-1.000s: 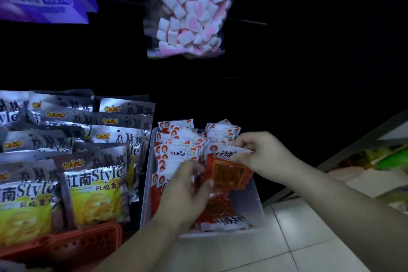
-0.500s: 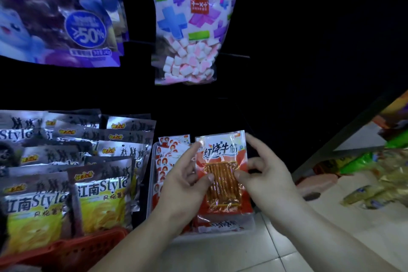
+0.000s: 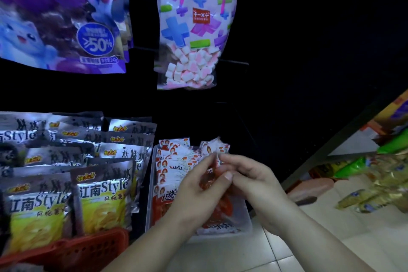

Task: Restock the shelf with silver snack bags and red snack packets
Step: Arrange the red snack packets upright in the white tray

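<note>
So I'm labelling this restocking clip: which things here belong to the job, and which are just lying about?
In the job: silver foil snack bags in the red plastic basket; red-and-white snack packets in the clear plastic tray; one red snack packet pinched by left hand and right hand.
Lying about: hanging purple cartoon bag; hanging pink-and-white marshmallow bag; green and gold packs at right.

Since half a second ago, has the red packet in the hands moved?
Yes. The red packet has turned edge-on and sunk toward the white tray, pinched between left hand and right hand.

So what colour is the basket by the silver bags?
The basket is red, clearest in the head view.
</note>
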The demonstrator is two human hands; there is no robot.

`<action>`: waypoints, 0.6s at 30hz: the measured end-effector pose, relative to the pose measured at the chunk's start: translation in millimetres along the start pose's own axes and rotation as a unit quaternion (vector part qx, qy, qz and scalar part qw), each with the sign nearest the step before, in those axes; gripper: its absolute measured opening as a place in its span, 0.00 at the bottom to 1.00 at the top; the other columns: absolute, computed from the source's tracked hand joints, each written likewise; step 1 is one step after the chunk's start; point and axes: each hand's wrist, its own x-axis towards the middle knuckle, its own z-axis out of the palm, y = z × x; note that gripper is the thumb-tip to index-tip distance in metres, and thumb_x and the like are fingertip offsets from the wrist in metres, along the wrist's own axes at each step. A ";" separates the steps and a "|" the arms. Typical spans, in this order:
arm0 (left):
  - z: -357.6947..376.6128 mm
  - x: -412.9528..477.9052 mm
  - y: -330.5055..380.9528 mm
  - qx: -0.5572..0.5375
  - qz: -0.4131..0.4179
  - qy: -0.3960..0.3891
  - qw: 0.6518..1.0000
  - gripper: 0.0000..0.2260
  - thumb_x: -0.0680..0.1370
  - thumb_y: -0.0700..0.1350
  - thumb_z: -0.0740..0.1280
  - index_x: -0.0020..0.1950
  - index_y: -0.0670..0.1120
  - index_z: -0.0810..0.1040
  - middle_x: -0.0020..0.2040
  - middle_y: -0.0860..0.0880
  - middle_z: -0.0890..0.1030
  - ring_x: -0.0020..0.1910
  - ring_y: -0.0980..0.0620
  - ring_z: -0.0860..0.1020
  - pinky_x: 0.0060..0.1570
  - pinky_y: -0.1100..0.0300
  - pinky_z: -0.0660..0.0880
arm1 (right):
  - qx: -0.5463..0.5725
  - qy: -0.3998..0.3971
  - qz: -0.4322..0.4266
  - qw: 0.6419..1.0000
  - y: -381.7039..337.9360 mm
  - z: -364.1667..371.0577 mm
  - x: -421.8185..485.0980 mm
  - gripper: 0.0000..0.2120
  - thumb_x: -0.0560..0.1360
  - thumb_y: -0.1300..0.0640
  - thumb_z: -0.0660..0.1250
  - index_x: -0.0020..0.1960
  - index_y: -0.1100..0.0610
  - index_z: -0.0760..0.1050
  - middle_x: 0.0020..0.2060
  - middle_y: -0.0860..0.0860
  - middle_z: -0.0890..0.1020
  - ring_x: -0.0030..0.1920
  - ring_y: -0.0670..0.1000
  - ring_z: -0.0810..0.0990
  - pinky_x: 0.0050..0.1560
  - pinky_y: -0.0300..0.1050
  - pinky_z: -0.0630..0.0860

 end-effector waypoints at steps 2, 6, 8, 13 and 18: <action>-1.3 0.7 -0.9 -0.015 -0.005 -0.001 1.000 0.18 0.81 0.43 0.70 0.70 0.57 0.78 0.61 0.54 0.84 0.61 0.57 0.81 0.63 0.53 0.79 | 0.030 0.009 0.014 0.999 -0.1 -3.6 -0.6 0.17 0.81 0.71 0.62 0.59 0.56 0.83 0.51 0.55 0.87 0.49 0.50 0.87 0.47 0.47 0.83; -5.5 -2.4 6.8 -0.087 -0.023 -0.006 0.996 0.13 0.84 0.38 0.64 0.60 0.54 0.82 0.55 0.49 0.86 0.55 0.49 0.85 0.54 0.50 0.83 | -0.103 0.077 -0.031 0.991 9.9 -16.4 3.0 0.25 0.78 0.67 0.70 0.67 0.42 0.78 0.59 0.46 0.82 0.52 0.39 0.83 0.44 0.35 0.82; -6.1 -2.8 7.6 -0.097 -0.023 -0.002 0.995 0.15 0.84 0.42 0.66 0.65 0.59 0.78 0.57 0.51 0.85 0.56 0.51 0.84 0.54 0.51 0.83 | -0.074 0.036 0.000 0.997 13.8 -19.7 1.8 0.27 0.78 0.67 0.71 0.70 0.43 0.76 0.53 0.50 0.86 0.53 0.49 0.86 0.49 0.46 0.84; -6.6 -4.6 2.1 -0.061 -0.028 0.000 0.998 0.36 0.80 0.43 0.70 0.79 0.66 0.55 0.49 0.57 0.85 0.49 0.67 0.83 0.41 0.71 0.79 | -0.076 0.115 -0.065 0.988 15.7 -21.9 4.1 0.23 0.78 0.65 0.72 0.65 0.41 0.79 0.52 0.56 0.84 0.52 0.54 0.86 0.52 0.59 0.85; -5.9 -1.9 -7.1 -0.082 -0.064 -0.031 0.994 0.30 0.75 0.29 0.72 0.73 0.51 0.74 0.58 0.54 0.85 0.55 0.47 0.85 0.54 0.48 0.83 | -0.038 0.003 -0.028 0.999 8.4 -36.1 -0.5 0.32 0.76 0.71 0.71 0.72 0.45 0.72 0.62 0.49 0.83 0.60 0.54 0.84 0.56 0.57 0.84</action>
